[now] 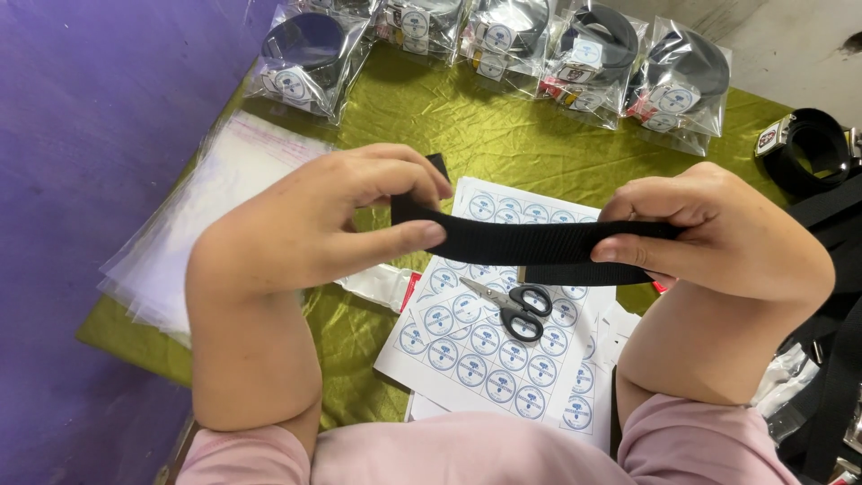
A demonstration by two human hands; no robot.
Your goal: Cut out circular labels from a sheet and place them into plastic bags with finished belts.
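A black webbing strap (530, 242) is stretched level between both hands above the table. My left hand (323, 220) pinches its left end between thumb and fingers. My right hand (718, 233) grips the right end, where the strap folds back under itself. Below the strap lie black-handled scissors (512, 305) on a white sheet of round blue stickers (476, 350).
A green cloth (467, 126) covers the table. Several clear bags holding coiled black belts (593, 54) line the far edge. A stack of empty clear bags (215, 207) lies at the left. A loose coiled belt with a buckle (808, 148) sits at the right.
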